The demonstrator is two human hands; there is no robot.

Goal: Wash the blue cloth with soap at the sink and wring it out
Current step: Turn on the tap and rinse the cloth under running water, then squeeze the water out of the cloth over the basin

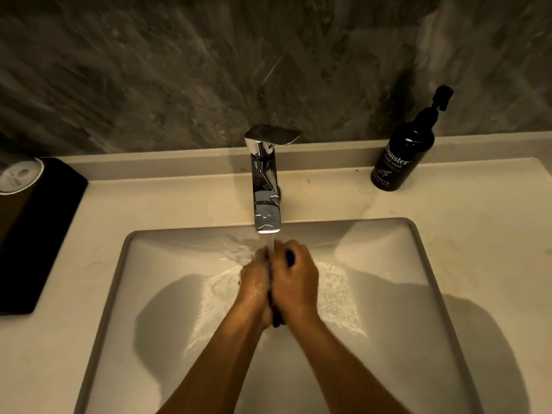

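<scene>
Both bare forearms come up from the bottom edge and meet mid-basin. Left hand (254, 282) and right hand (294, 283) are pressed together, fingers curled tight around the dark blue wet cloth (276, 313), which shows only as slivers at the right thumb and below the wrists. Grip sits directly under the water stream from the chrome single-lever faucet (265, 186), likely so suds get worked or rinsed through while squeezing; foam spreads over the white rectangular ceramic sink (397, 294) on both sides. Looks like wash/rinse stage, final wring probably not done. Black pump bottle of hand wash (403, 153) stands back right on the beige counter, well apart. Black flat tray (35, 234) at far left. Nothing blocks the hands.
</scene>
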